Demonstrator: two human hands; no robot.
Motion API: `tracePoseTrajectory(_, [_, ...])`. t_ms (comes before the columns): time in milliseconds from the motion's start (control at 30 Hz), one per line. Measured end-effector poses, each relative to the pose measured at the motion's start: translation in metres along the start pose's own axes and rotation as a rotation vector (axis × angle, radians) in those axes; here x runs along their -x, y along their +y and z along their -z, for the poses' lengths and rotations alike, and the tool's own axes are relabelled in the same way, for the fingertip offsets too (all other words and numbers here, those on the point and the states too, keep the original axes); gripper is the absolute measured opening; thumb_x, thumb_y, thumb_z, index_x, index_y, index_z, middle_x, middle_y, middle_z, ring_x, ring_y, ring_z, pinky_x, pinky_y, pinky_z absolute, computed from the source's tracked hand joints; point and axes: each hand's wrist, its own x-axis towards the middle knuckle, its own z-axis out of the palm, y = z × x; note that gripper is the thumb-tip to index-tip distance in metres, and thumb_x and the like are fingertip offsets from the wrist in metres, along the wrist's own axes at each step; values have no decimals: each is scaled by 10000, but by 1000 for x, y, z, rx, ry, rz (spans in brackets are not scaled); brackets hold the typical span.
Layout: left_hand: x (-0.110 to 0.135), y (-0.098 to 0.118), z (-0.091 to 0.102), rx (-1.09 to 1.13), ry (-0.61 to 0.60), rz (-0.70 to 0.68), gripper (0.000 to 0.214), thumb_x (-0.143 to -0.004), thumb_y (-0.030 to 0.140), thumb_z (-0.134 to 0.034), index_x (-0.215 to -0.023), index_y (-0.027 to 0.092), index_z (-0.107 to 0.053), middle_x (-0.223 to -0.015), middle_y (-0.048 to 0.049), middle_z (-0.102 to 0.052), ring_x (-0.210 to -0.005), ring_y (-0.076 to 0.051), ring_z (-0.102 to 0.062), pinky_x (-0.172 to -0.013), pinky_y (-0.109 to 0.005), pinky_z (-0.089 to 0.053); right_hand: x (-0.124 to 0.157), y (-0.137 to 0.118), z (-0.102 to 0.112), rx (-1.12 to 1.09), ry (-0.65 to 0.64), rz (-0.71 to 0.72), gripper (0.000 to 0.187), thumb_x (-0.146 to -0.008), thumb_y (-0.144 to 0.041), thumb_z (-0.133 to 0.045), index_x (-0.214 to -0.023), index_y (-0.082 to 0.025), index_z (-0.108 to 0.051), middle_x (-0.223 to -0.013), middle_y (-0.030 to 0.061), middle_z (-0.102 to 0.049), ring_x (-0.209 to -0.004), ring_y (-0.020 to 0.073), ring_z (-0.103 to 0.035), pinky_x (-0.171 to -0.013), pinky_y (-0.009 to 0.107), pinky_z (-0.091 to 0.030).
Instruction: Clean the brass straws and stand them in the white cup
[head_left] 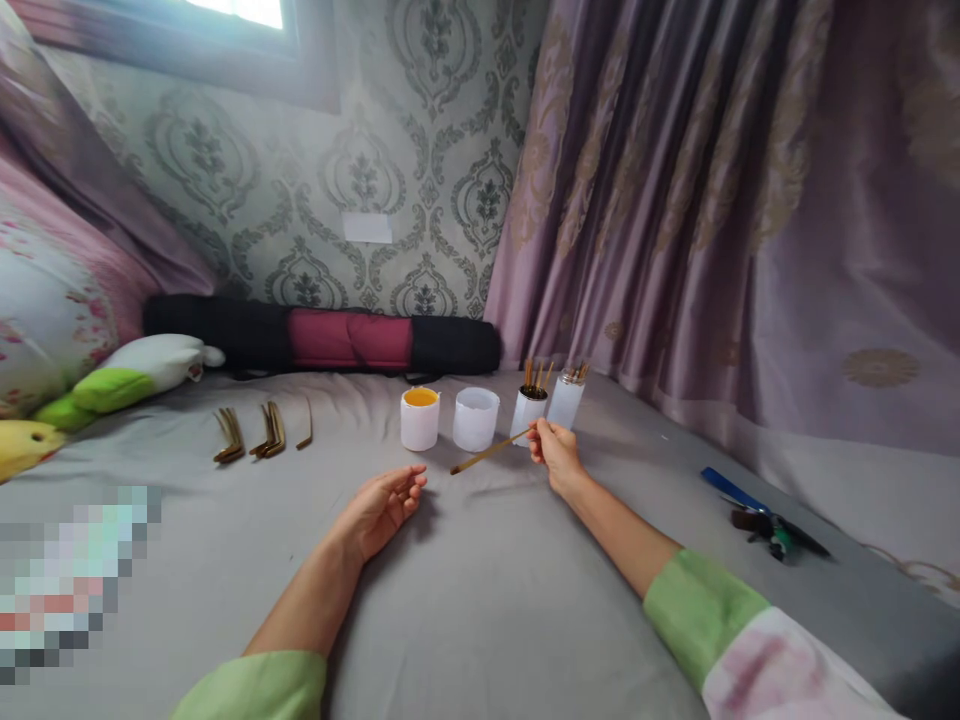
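Observation:
My right hand (553, 455) is closed on the thin end of a brown stick (486, 455), whose thicker, darker tip points down and left above the grey sheet. My left hand (386, 510) is near that tip, holding nothing, its fingers loosely curled and apart. Behind the hands stand a white tub with a yellow inside (419, 425), a whitish translucent tub (475, 422), a white can (527, 405) of thin upright sticks, and a taller white container (568, 400) with more sticks. My right hand partly hides the can.
Bundles of bent brown strips (270, 432) lie on the left, beside a single thin strip (305, 425). A black and maroon roll (349, 340) lines the wall. Plush toys (120, 380) sit at left; a blue-and-black item (765, 515) with keys lies at right.

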Motion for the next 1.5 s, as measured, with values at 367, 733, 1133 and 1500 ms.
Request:
tracePoseTrajectory(367, [-4,2,4,88,9,8,127,-781,52,-507,-894,47,-565,-716,-52,-565,-513,-49,-503,-423,-146,-434,-21,-57,35,150,81,94,159,-792,-250,-516,-695,-129,-551,-543,-23,-529,-349,22,-410,-274,124,-261])
tracePoseTrajectory(733, [-5,2,5,115,15,13,124,-792,36,-477,-882,49,-562,-709,-59,-571,-503,-54,-505,-413,-148,-442,-42,-100,53,267,157,216,208,-827,-286,-494,-705,-128,-548,-554,-16,-529,-338,17,-400,-273,127,-255])
tracePoseTrajectory(1133, [-7,1,7,108,10,12,128,-805,49,-469,-886,37,-568,-708,-62,-565,-510,-56,-510,-416,-147,-441,-65,-141,57,422,266,365,272,-837,-346,-468,-680,-138,-546,-569,-3,-539,-341,26,-399,-282,141,-265])
tracePoseTrajectory(1500, [-6,3,6,114,17,15,132,-809,38,-453,-883,57,-560,-700,-61,-565,-508,-58,-505,-420,-152,-447,-93,-156,54,568,351,528,258,-836,-293,-425,-740,-134,-605,-640,41,-624,-366,47,-453,-352,167,-332])
